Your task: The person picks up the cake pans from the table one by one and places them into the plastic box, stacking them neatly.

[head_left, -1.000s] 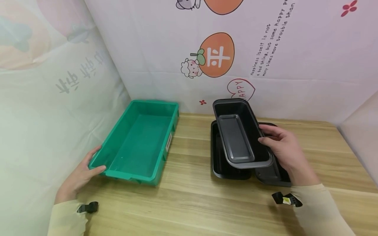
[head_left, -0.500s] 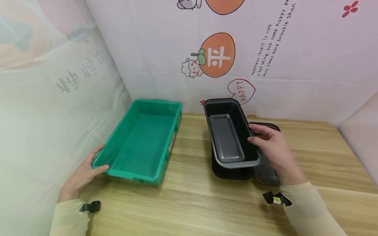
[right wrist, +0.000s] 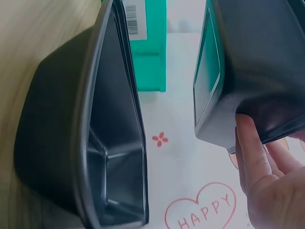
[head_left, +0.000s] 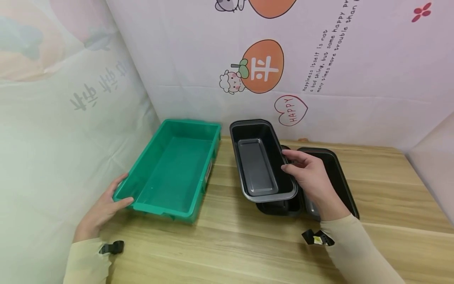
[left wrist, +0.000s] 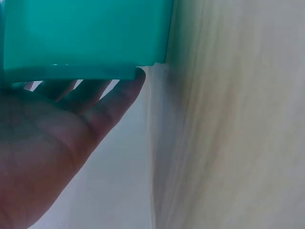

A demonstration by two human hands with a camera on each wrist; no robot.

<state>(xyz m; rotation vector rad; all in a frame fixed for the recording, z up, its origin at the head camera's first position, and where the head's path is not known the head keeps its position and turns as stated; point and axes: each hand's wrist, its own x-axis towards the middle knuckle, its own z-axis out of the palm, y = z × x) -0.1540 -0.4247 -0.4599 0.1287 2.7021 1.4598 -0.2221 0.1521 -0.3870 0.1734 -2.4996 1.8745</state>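
Observation:
My right hand (head_left: 313, 181) pinches the right long wall of a black loaf pan (head_left: 257, 165), thumb inside and fingers outside. The pan is lifted and partly covers a second loaf pan (head_left: 280, 208) on the table. To the right, a third loaf pan (head_left: 340, 183) lies partly behind my wrist. In the right wrist view the raised pan (right wrist: 267, 62) is apart from the one on the table (right wrist: 55, 129). My left hand (head_left: 101, 213) grips the near-left corner of a green plastic tray (head_left: 161, 213), thumb over its front rim, fingers along its side. The tray holds nothing.
The wooden table (head_left: 220, 252) carries the tray at the left and the pans at the right. A printed cloth (head_left: 191, 59) hangs behind, and a pale cloth (head_left: 71, 150) closes the left side near my left hand.
My right hand has carried the loaf pan left toward the tray, uncovering more of the pans beneath. The left hand and tray have shifted slightly right in view, along with the background.

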